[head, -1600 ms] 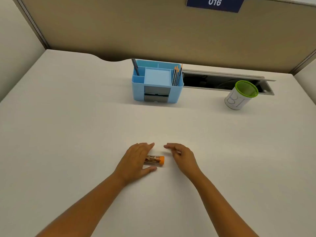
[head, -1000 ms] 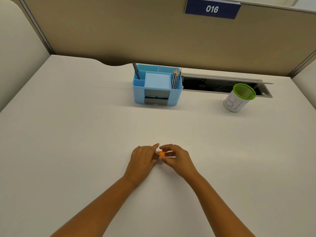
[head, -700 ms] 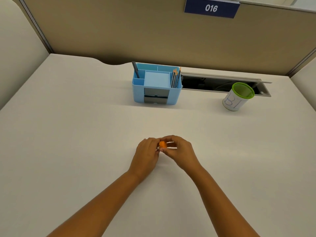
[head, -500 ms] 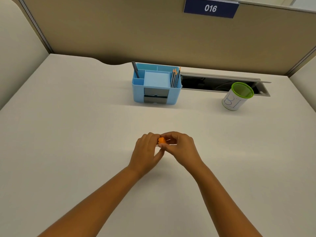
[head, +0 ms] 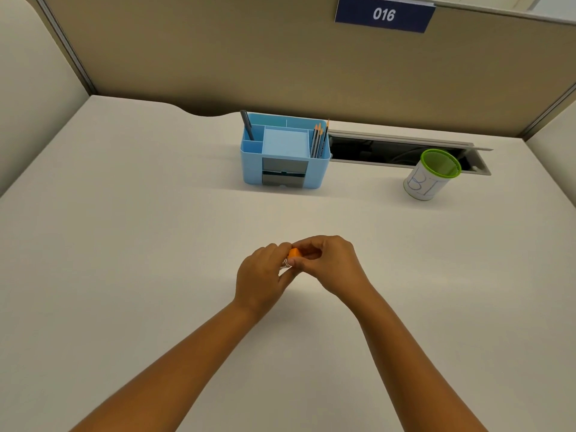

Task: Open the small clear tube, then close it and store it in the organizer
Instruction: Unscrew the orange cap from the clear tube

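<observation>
Bench [head: 124,244], pale, fills the frame. Blue organizer [head: 285,151], upper centre. Left hand [head: 260,277] grip grasping small clear tube [head: 285,264], mid-frame; right hand [head: 332,265] grip pinching its orange cap [head: 293,253]. Tube likely light, rigid, slick: hold barrel, twist cap.

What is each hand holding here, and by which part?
The left hand grips the small clear tube by its body, mostly hidden; the right hand pinches its orange cap at the end.

"016" on blue sign [head: 384,14], "B1" on cup [head: 427,179]
</observation>
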The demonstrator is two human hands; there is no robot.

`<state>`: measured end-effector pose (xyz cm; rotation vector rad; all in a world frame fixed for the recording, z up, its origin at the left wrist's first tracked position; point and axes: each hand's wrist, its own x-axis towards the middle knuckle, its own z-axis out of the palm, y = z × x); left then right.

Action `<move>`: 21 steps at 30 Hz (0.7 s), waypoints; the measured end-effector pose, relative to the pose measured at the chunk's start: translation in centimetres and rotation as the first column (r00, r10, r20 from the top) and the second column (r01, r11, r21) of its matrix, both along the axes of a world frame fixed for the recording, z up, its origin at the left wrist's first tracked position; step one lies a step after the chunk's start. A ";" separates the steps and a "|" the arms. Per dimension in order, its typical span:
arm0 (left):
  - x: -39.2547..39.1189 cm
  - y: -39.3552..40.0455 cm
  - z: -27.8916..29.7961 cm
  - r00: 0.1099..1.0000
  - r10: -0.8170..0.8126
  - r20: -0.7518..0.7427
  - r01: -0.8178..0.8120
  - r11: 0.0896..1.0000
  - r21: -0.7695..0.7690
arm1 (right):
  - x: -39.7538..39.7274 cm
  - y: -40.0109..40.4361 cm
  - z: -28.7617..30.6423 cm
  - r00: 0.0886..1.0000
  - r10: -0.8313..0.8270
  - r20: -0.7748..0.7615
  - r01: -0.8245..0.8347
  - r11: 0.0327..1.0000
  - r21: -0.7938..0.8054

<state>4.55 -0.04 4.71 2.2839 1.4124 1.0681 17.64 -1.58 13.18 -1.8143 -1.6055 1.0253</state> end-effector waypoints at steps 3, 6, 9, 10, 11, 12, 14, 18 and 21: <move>0.0 -0.1 0.0 1.000 0.020 0.008 -0.020 0.999 -0.029 | 0.0 0.2 0.2 1.000 0.018 0.011 -0.017 1.000 -0.016; 0.1 -0.1 0.2 1.000 0.023 0.019 -0.022 0.999 -0.040 | 0.0 0.3 0.2 1.000 0.016 0.007 -0.016 1.000 -0.018; 0.2 -0.1 0.3 0.999 0.022 0.028 -0.021 0.999 -0.046 | 0.0 0.4 0.2 1.000 0.010 -0.004 -0.010 1.000 -0.012; 0.2 -0.1 0.3 0.999 0.019 0.035 -0.017 0.999 -0.048 | 0.0 0.4 0.1 1.000 0.006 -0.011 -0.006 1.000 -0.010; 0.1 -0.1 0.3 0.999 0.013 0.048 -0.010 0.998 -0.054 | -0.1 0.4 0.1 1.000 0.002 -0.018 -0.002 1.000 -0.008; 0.1 -0.1 0.3 0.998 0.002 0.061 0.001 0.998 -0.062 | -0.1 0.4 0.0 1.000 -0.003 -0.022 0.003 1.000 -0.003; 0.1 -0.1 0.1 0.996 -0.013 0.085 0.019 0.997 -0.076 | 0.0 0.3 -0.1 1.000 -0.013 -0.023 0.014 1.000 0.014; 0.2 0.0 -0.5 0.996 0.015 0.082 -0.004 0.992 -0.129 | 0.5 0.3 -0.3 0.999 -0.039 -0.034 0.041 0.998 0.038; 0.1 -0.1 -1.2 0.995 0.072 0.073 -0.057 0.980 -0.190 | 1.1 0.7 -0.5 0.996 -0.084 -0.016 0.084 0.995 0.052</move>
